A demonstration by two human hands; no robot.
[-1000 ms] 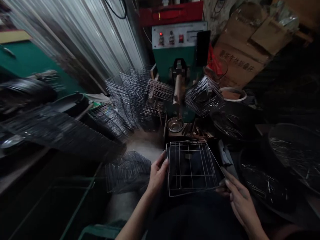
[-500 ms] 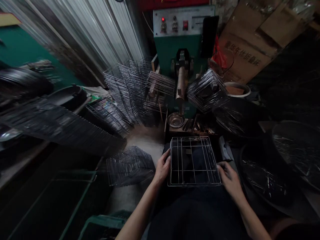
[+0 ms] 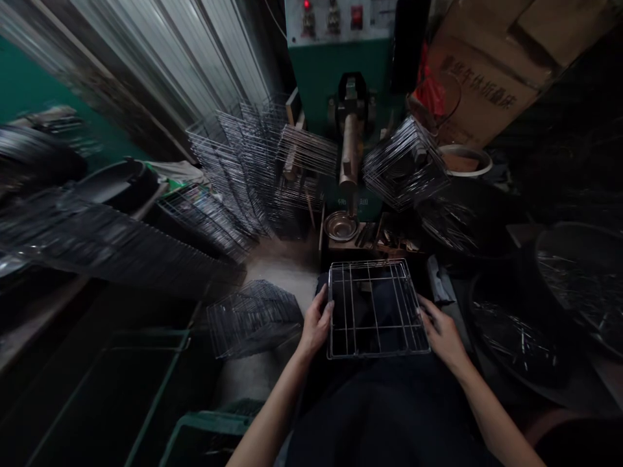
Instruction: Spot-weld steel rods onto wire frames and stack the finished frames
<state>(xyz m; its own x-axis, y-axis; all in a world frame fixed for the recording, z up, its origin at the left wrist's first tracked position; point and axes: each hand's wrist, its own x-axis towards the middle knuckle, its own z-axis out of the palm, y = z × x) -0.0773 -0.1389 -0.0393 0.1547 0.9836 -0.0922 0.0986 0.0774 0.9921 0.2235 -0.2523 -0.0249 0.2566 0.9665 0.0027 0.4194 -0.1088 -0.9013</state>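
A few rectangular wire racks (image 3: 374, 328), lying one on another in a thin stack, rest over my lap. My left hand (image 3: 316, 322) grips their left side, thumb on top and fingers around the outer wires. On the opposite side, my right hand (image 3: 442, 332) has its fingers closed on the right edge of the racks. How many racks are in the stack I cannot make out. Beyond them stands a green machine (image 3: 316, 71) with a thick metal rod (image 3: 349, 149) pointing down, and a small metal bowl (image 3: 341, 226) sits below that rod.
Upright stacks of wire racks (image 3: 233, 168) stand left of the machine, and another bundle (image 3: 256, 318) is on the floor. Dark tubs (image 3: 516, 344) with loose metal wires are at my right. A cardboard box (image 3: 479, 84) leans behind. Green crate frames (image 3: 209, 421) are at lower left.
My right hand has closed in on the right edge of the racks, its fingers now against the wires. The view has tipped down slightly, so the machine sits higher.
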